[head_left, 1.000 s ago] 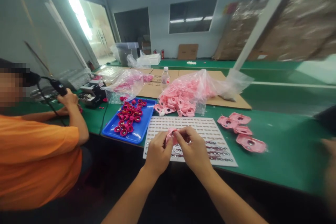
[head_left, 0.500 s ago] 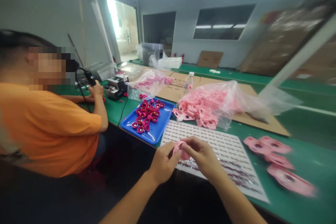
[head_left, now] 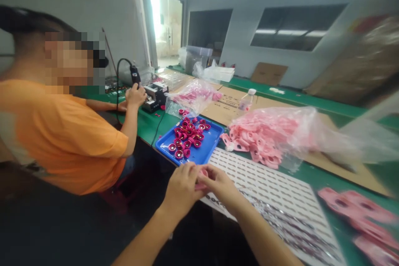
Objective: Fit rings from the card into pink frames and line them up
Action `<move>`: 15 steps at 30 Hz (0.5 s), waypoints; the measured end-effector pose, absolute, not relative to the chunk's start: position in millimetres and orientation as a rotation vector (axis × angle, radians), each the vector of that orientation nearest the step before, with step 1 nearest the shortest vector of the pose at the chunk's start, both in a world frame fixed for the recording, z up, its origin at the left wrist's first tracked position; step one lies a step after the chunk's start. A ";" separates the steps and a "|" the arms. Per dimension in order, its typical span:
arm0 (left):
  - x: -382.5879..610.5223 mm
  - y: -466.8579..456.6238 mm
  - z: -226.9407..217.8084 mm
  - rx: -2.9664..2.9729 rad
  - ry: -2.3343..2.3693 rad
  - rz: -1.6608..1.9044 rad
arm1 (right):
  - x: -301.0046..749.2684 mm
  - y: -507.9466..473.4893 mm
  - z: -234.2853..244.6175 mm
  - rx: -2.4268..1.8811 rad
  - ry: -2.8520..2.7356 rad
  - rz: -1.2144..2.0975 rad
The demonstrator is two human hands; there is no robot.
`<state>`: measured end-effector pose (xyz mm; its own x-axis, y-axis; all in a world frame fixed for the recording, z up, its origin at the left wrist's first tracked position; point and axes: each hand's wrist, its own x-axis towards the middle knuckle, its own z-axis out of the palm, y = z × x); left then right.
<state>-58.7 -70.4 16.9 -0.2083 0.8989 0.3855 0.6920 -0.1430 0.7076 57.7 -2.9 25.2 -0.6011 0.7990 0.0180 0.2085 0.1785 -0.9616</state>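
One pink piece (head_left: 203, 173) between fingers (head_left: 215, 173)

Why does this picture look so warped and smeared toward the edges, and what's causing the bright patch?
In the head view, the wide lens seems to bend the green bench; the pink pieces at lower right are smeared with blur; the doorway at the back glares white from strong light.

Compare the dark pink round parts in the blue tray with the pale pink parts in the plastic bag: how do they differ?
The dark pink parts are small round rings, spread loosely in the blue tray. The pale pink parts are larger, flat shapes, heaped in the clear plastic bag. Both are pink and many.
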 end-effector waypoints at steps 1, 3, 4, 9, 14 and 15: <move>-65.6 -69.9 14.2 1.660 1.912 1.357 | 52.1 5.4 25.6 -0.926 -1.964 1.429; -78.8 -70.2 6.9 1.330 1.882 1.535 | 40.7 27.1 22.8 -1.009 -2.069 1.178; -84.2 -70.8 2.6 1.174 1.827 1.616 | 34.4 39.3 19.5 -1.085 -2.099 0.979; -90.9 -74.1 -14.5 0.693 1.554 1.865 | 1.6 87.1 -4.5 -1.191 -2.177 0.578; -85.2 -73.9 -16.4 0.590 1.360 1.853 | -6.0 90.8 -8.5 -1.144 -2.199 0.564; -84.7 -73.3 -16.3 0.571 1.331 1.850 | -1.8 86.1 -5.2 -1.127 -2.199 0.563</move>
